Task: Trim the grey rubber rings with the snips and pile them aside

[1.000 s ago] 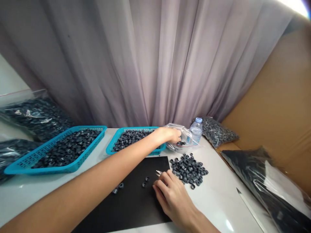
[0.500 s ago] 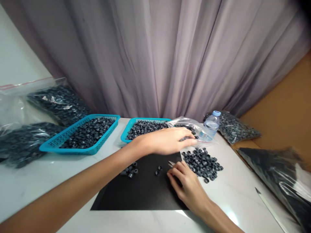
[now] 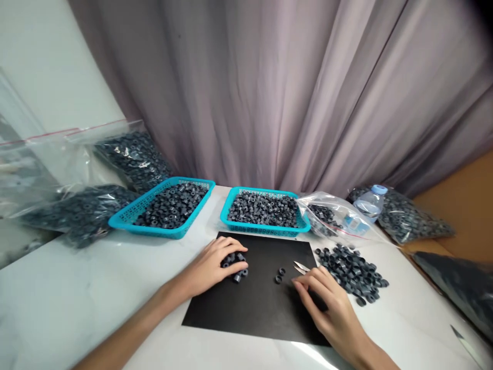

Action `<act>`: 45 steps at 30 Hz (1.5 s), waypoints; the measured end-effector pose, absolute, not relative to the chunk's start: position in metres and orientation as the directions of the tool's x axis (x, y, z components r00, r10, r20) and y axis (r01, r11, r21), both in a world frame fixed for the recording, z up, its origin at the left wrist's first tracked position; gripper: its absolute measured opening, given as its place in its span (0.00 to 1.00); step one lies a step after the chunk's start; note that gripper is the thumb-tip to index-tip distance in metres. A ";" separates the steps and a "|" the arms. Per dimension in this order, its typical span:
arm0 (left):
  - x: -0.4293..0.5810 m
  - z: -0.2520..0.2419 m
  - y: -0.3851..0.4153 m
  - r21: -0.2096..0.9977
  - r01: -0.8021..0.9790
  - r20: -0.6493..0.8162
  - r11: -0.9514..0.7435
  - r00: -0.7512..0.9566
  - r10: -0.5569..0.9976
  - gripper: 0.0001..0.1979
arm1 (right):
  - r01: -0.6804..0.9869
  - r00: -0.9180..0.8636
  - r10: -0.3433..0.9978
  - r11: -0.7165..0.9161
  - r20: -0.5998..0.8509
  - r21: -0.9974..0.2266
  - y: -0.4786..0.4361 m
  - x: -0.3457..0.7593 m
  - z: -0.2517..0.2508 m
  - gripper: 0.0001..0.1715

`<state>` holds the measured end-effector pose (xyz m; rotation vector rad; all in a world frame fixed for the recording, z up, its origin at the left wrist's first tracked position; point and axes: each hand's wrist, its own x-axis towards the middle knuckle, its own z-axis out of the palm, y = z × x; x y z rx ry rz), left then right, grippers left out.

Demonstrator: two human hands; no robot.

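On the left of the table (image 3: 96,277) lie bags (image 3: 80,213) of dark rings, then two blue trays (image 3: 127,223) of the same rings before the curtain (image 3: 269,92). On the black mat (image 3: 254,308) the left hand (image 3: 210,267) rests with its fingers curled loosely over a small cluster of rings (image 3: 235,264), two more rings (image 3: 279,275) lying just to its right. The right hand (image 3: 327,308) is closed around snips (image 3: 301,267) whose tips point at those two, with a loose pile (image 3: 352,267), an open bag (image 3: 331,216) and a bottle (image 3: 367,208) beyond.
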<state>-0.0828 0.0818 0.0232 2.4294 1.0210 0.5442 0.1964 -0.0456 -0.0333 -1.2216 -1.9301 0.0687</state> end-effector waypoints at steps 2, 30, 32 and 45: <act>-0.079 0.023 0.078 0.527 0.558 0.187 -0.641 0.660 0.728 0.15 | 0.712 -0.211 0.747 0.559 0.631 -0.424 -0.051 0.190 -0.031 0.10; -0.011 0.017 0.011 0.994 -0.036 -0.058 0.106 0.640 0.766 0.12 | 0.485 -0.028 0.838 0.487 0.544 -0.726 -0.058 0.164 -0.030 0.22; -0.012 0.014 0.008 0.983 -0.052 -0.100 0.175 0.649 0.754 0.12 | 0.489 -0.057 0.848 0.484 0.527 -0.726 -0.061 0.166 -0.027 0.19; -0.018 0.009 0.006 0.919 0.042 -0.331 0.391 0.620 0.711 0.16 | 0.468 -0.033 0.889 0.418 0.458 -0.778 -0.064 0.170 -0.022 0.04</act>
